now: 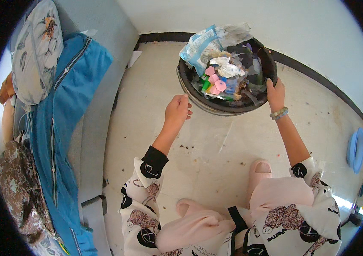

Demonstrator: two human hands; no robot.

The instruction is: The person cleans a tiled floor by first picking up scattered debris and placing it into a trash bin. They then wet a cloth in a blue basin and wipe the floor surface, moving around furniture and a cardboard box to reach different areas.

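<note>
A round trash bin with a black liner (pixel 224 108) stands before me, by the wall, heaped with rubbish. My right hand (pixel 276 92) grips the bin's right rim, thumb on the inner side. Beside the lower left rim is my left hand (pixel 178 110), its fingers curled; whether it pinches the bin's edge cannot be made out. A blue and white plastic package (pixel 200 48) pokes over the far left rim. White crumpled tissue (pixel 228 66), pink pieces (pixel 220 85) and clear plastic scraps lie on the heap.
On the left, a grey couch or bed (pixel 93 153) carries a blue zippered cloth (pixel 69 128), a patterned cushion (pixel 36 57) and a brown patterned cloth (pixel 18 185). A blue basin (pixel 356 150) is at the right. Small debris (pixel 186 146) dots the pale floor between the bin and my pink slippers (pixel 260 168).
</note>
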